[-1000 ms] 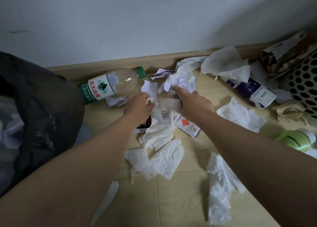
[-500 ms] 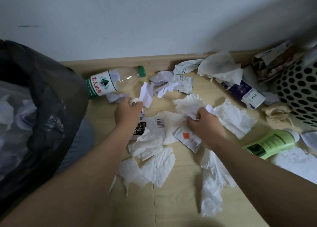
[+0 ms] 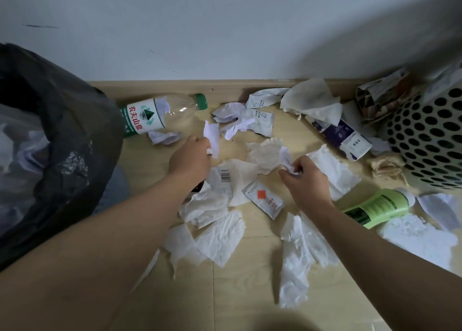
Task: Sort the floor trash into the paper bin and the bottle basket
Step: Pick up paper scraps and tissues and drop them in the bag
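Over littered floor [image 3: 250,268], left hand [image 3: 190,161] fingers [image 3: 201,143] pinching one paper scrap [image 3: 211,134], right hand [image 3: 306,182] pinching one paper wad [image 3: 287,159]

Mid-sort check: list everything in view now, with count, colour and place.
Bin bag: one, black, far left.
Basket: one, pale, perforated, far right.
Water bottle: one, clear with green cap, lying by the skirting.
Green bottle: one, on the floor near the basket.
Purple-white pack: one, left of the basket.
Sachet: one, white with orange square, centre.
Loose paper: many pieces, mostly white, scattered over the floor.
Left hand: holds a white scrap.
Right hand: pinches a crumpled tissue.
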Motion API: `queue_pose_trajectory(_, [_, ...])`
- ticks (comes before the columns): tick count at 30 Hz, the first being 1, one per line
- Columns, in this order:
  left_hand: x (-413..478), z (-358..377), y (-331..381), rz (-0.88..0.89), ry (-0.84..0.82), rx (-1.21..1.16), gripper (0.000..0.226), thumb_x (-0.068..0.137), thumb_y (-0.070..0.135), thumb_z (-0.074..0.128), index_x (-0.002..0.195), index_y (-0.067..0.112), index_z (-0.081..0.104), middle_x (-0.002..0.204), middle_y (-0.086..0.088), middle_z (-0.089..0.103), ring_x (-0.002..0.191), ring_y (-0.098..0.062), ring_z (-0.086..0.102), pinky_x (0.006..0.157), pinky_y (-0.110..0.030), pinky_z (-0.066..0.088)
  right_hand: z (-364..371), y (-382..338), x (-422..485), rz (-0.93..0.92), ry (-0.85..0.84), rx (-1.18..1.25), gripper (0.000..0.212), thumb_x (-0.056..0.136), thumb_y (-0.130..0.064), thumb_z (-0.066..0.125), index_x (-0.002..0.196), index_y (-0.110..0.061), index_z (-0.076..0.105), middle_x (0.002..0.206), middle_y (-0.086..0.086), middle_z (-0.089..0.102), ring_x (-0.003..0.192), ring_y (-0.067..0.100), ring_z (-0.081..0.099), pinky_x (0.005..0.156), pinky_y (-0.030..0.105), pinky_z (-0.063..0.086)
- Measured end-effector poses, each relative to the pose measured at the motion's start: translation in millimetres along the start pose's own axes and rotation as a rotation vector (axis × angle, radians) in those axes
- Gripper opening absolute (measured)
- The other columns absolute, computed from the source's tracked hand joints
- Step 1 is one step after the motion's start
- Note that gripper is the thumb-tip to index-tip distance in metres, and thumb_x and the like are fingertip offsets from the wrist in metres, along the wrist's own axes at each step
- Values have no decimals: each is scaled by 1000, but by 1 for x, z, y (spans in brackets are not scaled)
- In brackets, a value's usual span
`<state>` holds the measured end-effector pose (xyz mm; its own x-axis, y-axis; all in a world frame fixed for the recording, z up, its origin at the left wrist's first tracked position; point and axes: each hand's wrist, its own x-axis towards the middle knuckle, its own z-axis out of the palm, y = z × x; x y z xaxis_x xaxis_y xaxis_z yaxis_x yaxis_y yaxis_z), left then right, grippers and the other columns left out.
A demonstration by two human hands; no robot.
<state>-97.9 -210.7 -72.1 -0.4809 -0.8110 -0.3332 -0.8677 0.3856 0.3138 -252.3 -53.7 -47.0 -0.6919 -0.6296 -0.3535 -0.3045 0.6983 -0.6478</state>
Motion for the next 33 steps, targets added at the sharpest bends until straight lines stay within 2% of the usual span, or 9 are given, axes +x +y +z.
queue_pose_trajectory(4, [-10, 4, -2, -46, 41, -95, 17, 93, 24, 51, 91, 9, 59, 102, -9, 60, 91, -30, 57, 64, -29, 35, -1, -4, -4, 6, 4, 34, 23, 88, -22, 59, 76, -13, 41, 60, -5, 45, 53, 10, 39, 50, 24, 33])
queue_pose_trajectory(6, [-17, 4, -2, -80, 40, -171, 29, 89, 33, 59, 71, 11, 51, 83, -8, 59, 84, -29, 58, 62, -28, 34, 0, -10, -5, 6, 0, 64, 23, 88, -22, 58, 75, -14, 41, 60, -5, 45, 53, 10, 39, 51, 25, 33])
queue_pose_trajectory(8, [-22, -1, 1, -116, 71, -211, 38, 86, 37, 61, 63, 12, 43, 73, -7, 52, 79, -30, 56, 61, -28, 34, 1, -17, -7, 13, -6, 75, 21, 88, -23, 57, 78, -13, 42, 61, -4, 45, 55, 13, 40, 52, 26, 33])
queue_pose_trajectory(13, [-33, -31, 20, -156, 170, -374, 40, 86, 28, 55, 56, 14, 35, 57, -2, 40, 63, -24, 43, 50, -28, 25, 1, -38, -8, -8, 5, 165, 28, 87, -28, 57, 71, -16, 37, 65, 1, 46, 64, 21, 48, 54, 29, 36])
queue_pose_trajectory(20, [-56, -95, 54, -125, 269, -649, 37, 81, 15, 54, 52, 16, 31, 52, 1, 33, 50, -15, 28, 48, -28, 19, 0, -98, -17, -134, 52, 362, 29, 86, -27, 60, 72, -14, 39, 67, 5, 41, 63, 20, 41, 57, 32, 35])
queue_pose_trajectory(24, [-69, -143, 65, -138, 359, -845, 40, 78, 13, 56, 51, 16, 26, 50, 2, 27, 50, -18, 24, 50, -31, 18, -4, -143, -27, -199, 53, 480, 25, 85, -23, 59, 86, -1, 48, 73, 10, 45, 65, 21, 44, 60, 34, 39])
queue_pose_trajectory(28, [-76, -198, 52, -227, 473, -1130, 43, 77, 8, 55, 52, 19, 21, 45, 7, 21, 54, -18, 20, 55, -28, 18, -13, -193, -40, -246, -1, 518, 23, 85, -21, 60, 75, -11, 43, 71, 11, 46, 63, 21, 45, 62, 36, 40])
queue_pose_trajectory(31, [-86, -231, 25, -193, 523, -1174, 36, 75, 12, 57, 54, 19, 28, 55, -1, 26, 62, -17, 26, 60, -32, 22, -17, -228, -54, -282, -91, 530, 22, 85, -20, 60, 75, -11, 43, 72, 14, 45, 63, 21, 43, 60, 34, 38])
queue_pose_trajectory(33, [-99, -248, 1, -180, 550, -1144, 20, 68, 21, 58, 60, 14, 41, 61, -7, 32, 63, -14, 31, 61, -31, 25, -12, -252, -64, -305, -199, 536, 20, 86, -19, 60, 80, -6, 47, 72, 14, 43, 61, 20, 41, 56, 33, 37])
